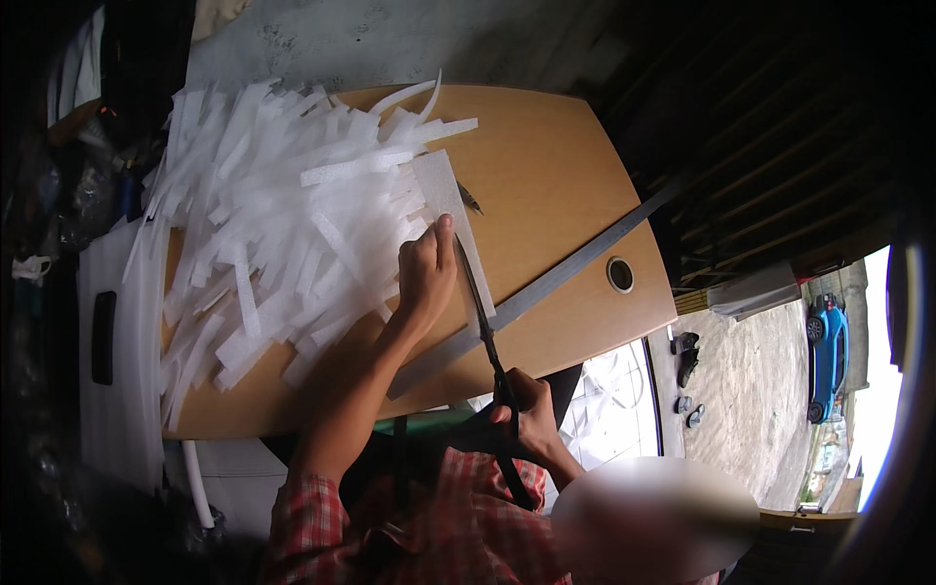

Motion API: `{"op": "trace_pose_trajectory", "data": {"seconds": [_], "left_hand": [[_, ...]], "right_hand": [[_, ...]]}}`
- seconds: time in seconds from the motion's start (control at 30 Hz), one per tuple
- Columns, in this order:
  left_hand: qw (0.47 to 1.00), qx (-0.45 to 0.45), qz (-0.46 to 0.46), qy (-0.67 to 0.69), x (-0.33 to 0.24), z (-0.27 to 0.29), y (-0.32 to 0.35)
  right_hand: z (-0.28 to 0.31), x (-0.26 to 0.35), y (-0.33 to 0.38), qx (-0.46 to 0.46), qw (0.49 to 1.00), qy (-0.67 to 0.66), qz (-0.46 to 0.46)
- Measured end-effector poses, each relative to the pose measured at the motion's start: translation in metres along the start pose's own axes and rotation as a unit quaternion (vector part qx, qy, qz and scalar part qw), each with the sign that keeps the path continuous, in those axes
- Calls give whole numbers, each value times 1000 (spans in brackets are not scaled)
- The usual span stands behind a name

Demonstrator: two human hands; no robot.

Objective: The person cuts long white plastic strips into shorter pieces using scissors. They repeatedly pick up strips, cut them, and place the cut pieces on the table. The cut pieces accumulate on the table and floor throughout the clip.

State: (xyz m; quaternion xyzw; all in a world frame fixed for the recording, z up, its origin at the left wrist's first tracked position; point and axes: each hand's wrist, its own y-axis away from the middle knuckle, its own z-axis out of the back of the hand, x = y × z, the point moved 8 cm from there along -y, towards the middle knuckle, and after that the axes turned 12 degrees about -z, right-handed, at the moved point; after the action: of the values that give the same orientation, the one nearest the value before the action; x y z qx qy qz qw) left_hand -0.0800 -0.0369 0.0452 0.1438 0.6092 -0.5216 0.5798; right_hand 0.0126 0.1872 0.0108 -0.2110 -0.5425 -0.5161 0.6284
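My left hand (427, 268) grips a white foam strip (437, 175) near its middle, thumb on top. My right hand (536, 414) is closed around the dark handles of a pair of long scissors (487, 336). The blades lie along the strip's length, with their tips close to my left thumb. A long metal ruler (575, 265) slants across the wooden tabletop (546, 146), passing beneath the scissors. To the left of my left hand, a big loose pile of cut white foam strips (283, 205) covers much of the table.
A small dark pointed tool (470, 199) rests beyond the strip. The tabletop has a round cable hole (620, 275) at right. A black phone (103, 337) lies on a white surface at far left. Shoes (686, 356) and a blue car (827, 359) appear outside at right.
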Motion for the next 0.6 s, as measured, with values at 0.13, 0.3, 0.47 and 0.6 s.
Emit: {"op": "trace_pose_trajectory", "data": {"seconds": [0.13,0.3,0.47,0.6], "left_hand": [[999,24,-23,16,-4,-7,6],[999,30,-23,30,-3,-8,5],[991,103,-17,82,-5,-23,12],[991,99,8,87,6,-18,7]], "right_hand": [[1,11,-5,20,999,-30,-14],[4,3,-7,18,999,-25,-13],[8,9,-11,36,995,-90,-13],[11,7,-12,15,999,-44,-20]]}}
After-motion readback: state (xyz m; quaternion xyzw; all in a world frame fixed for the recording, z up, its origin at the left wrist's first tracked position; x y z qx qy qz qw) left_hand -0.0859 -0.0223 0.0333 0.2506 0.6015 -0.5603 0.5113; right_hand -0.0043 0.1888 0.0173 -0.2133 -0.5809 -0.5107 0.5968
